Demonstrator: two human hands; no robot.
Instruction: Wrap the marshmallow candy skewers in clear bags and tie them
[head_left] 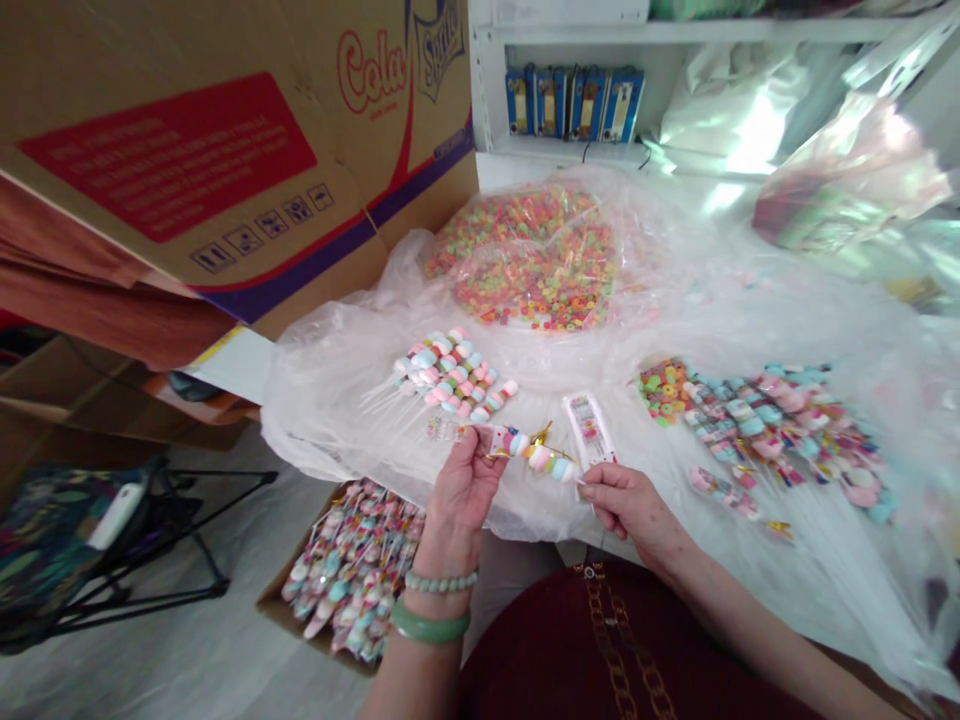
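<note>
My left hand (469,482) is closed, pinching one end of a marshmallow skewer (551,462) in a clear printed wrapper. A gold twist tie (541,435) lies against the skewer. At its other end, the thumb and fingers of my right hand (626,508) are pinched together on what looks like its white stick. Just beyond my right fingers lies a stack of printed clear wrappers (589,425). Unwrapped marshmallow skewers (454,372) lie in a pile beyond my left hand. To the right are wrapped skewers (780,420) with gold ties.
A large bag of colourful ring candies (532,260) sits at the back, with loose rings (664,388) at right. A tall cardboard box (247,130) stands at left. Below the table edge, a carton (360,565) is full of wrapped skewers, near a folding chair (97,550).
</note>
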